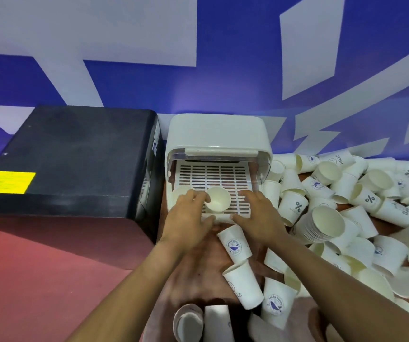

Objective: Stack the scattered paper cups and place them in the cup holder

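We saw two paper cups standing mouth-up on the slotted tray (223, 178) of the white cup holder (217, 134): one open cup (217, 199) near the tray's front edge, and a second cup (180, 193) at the front left corner, largely hidden. Our left hand (188, 218) lay over that second cup, its fingertips reaching to the rim of the open cup; whether the fingers actually closed round either cup we could not tell. Our right hand (260, 215) lay flat just right of the open cup, fingers straight on the tray's grid and thumb at the front lip, holding nothing.

Between the two wrists, a whale-printed cup (234, 244) lay on its side, with a second tipped cup (244, 287) touching it below. Nearer us than both hands, about three more cups lay along the bottom edge, blurred.

Right of the right hand, a heap of scattered paper cups (361, 208) covered the brown table (198, 275), too many to count, with one nested stack (321, 225) lying among them.

Left of the left hand stood one black box (70, 156) bearing one yellow label (6, 181). Behind everything ran a blue and white wall (223, 58).
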Motion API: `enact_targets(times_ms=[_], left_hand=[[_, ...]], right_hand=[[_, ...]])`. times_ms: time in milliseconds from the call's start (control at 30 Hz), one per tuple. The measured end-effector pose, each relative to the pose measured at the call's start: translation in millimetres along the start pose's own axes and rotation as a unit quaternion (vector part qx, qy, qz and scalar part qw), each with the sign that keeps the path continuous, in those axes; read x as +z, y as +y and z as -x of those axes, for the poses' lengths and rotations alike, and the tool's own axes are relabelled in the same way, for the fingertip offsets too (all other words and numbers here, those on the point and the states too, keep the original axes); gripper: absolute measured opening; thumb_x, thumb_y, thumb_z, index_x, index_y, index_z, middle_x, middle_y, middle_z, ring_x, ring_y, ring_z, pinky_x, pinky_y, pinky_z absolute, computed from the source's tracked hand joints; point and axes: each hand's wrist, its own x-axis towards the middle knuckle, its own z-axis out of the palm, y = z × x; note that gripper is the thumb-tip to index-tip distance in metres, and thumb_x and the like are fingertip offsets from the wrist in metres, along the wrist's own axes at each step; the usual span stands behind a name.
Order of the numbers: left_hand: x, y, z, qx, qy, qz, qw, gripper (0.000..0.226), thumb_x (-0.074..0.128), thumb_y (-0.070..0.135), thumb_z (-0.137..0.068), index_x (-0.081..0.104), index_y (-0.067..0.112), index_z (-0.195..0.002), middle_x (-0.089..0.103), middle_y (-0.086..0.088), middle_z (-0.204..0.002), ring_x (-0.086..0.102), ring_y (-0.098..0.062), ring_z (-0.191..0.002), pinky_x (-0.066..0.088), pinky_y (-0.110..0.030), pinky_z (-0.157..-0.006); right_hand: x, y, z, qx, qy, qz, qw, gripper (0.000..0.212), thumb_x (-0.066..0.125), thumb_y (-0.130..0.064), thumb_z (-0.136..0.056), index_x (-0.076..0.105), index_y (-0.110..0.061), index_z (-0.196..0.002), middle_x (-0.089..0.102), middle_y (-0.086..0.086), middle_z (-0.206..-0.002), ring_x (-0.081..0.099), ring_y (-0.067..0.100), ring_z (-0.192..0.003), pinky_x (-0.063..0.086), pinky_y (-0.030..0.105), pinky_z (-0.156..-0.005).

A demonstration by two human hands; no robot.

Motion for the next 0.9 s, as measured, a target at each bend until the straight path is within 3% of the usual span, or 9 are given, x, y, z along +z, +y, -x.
enact_targets(times_ms=[167, 267, 367, 400, 500, 667, 800, 900], left_hand=[[29.2, 9.9, 26.6, -0.046, -0.09, 0.056, 0.993, 0.034, 0.058, 0.038, -0.083, 0.053, 0.025, -0.114, 0.056, 0.006, -0.116, 0.054, -0.016, -0.105, 0.048, -0.038, -0.087], [52.6, 7.6, 21.6, -0.117, -0.171, 0.154, 0.966, 0.043, 0.061, 0.044, -0.073, 0.057, 0.025, -0.112, 0.064, 0.008, -0.111, 0.06, -0.01, -0.1, 0.051, -0.036, -0.087], [75.8, 2.2, 9.0, -0.19, -0.188, 0.223, 0.938, 0.066, 0.062, 0.049, -0.056, 0.059, 0.018, -0.115, 0.068, 0.002, -0.112, 0.064, -0.01, -0.097, 0.054, -0.034, -0.084], [70.8, 9.7, 8.3, -0.214, -0.188, 0.238, 0.929, 0.069, 0.064, 0.047, -0.059, 0.057, 0.014, -0.119, 0.065, 0.001, -0.117, 0.064, -0.014, -0.1, 0.052, -0.031, -0.083], [73.0, 18.6, 1.7, -0.267, -0.193, 0.246, 0.912, 0.049, 0.068, 0.029, -0.082, 0.054, 0.005, -0.123, 0.06, -0.008, -0.123, 0.059, -0.019, -0.103, 0.041, -0.024, -0.075], [92.9, 19.9, -3.6, -0.291, -0.219, 0.235, 0.901, 0.051, 0.068, 0.041, -0.084, 0.062, 0.001, -0.115, 0.063, -0.012, -0.12, 0.055, -0.016, -0.086, 0.035, -0.021, -0.052], [101.9, 20.6, -3.1, -0.328, -0.196, 0.265, 0.885, 0.069, 0.073, 0.048, -0.078, 0.054, 0.002, -0.126, 0.058, -0.01, -0.129, 0.055, -0.019, -0.094, 0.039, -0.025, -0.073], [107.8, 23.2, -4.2, -0.351, -0.184, 0.268, 0.878, 0.079, 0.073, 0.054, -0.074, 0.049, 0.002, -0.128, 0.056, -0.011, -0.131, 0.058, -0.024, -0.108, 0.041, -0.027, -0.075]], right_hand=[[3.0, 16.8, 37.1, 0.034, -0.01, -0.017, 0.999, 0.041, 0.062, -0.041, -0.085, 0.053, -0.025, -0.121, 0.06, -0.004, -0.109, 0.057, 0.014, -0.101, 0.044, 0.027, -0.077], [13.7, 22.0, 56.3, 0.057, -0.048, -0.038, 0.997, 0.048, 0.059, -0.055, -0.077, 0.05, -0.03, -0.117, 0.061, -0.009, -0.111, 0.058, 0.012, -0.1, 0.05, 0.035, -0.082], [21.9, 21.8, 72.6, 0.08, -0.077, -0.005, 0.994, 0.044, 0.064, -0.056, -0.075, 0.042, -0.03, -0.102, 0.056, -0.01, -0.097, 0.057, 0.013, -0.089, 0.047, 0.033, -0.071], [24.8, 22.0, 77.9, 0.088, -0.086, 0.008, 0.992, 0.046, 0.065, -0.058, -0.074, 0.041, -0.031, -0.102, 0.055, -0.01, -0.097, 0.057, 0.014, -0.09, 0.044, 0.032, -0.069], [35.0, 23.0, 89.4, 0.12, -0.114, 0.04, 0.985, 0.071, 0.065, -0.066, -0.069, 0.04, -0.031, -0.125, 0.058, -0.009, -0.113, 0.057, 0.017, -0.104, 0.036, 0.029, -0.07], [51.5, 21.8, 98.4, 0.12, -0.116, 0.049, 0.985, 0.089, 0.069, -0.065, -0.063, 0.031, -0.03, -0.135, 0.056, -0.006, -0.121, 0.054, 0.021, -0.107, 0.045, 0.035, -0.081], [60.5, 25.1, 100.0, 0.089, -0.109, 0.073, 0.987, 0.089, 0.068, -0.061, -0.065, 0.027, -0.031, -0.138, 0.057, -0.004, -0.123, 0.053, 0.023, -0.106, 0.043, 0.034, -0.08], [61.1, 27.3, 99.6, 0.076, -0.112, 0.073, 0.988, 0.089, 0.067, -0.057, -0.068, 0.024, -0.031, -0.141, 0.057, -0.004, -0.123, 0.051, 0.023, -0.108, 0.041, 0.034, -0.083]])
